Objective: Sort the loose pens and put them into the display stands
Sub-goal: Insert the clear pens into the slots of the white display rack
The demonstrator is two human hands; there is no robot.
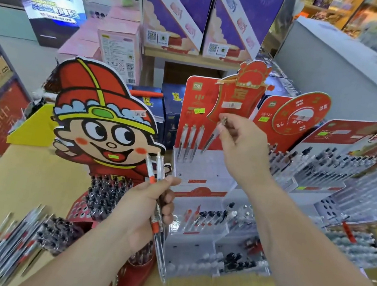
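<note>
Pinching one pen (211, 139) over clear stand (203, 170) holding three pens (191, 140), right hand (238, 143), left hand (146, 206) gripping red-banded pens (155, 172)

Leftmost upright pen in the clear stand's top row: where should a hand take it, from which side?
Pinch its upper end from above and in front. The leftmost pen stands upright, tip down in the clear stand; the red backboard blocks the rear, a neighbour pen crowds its right.

The left hand (146, 204) gripped two pens (155, 186); the right hand (238, 143) pinched one pen (213, 136) above the tiered display stand (203, 172).
</note>
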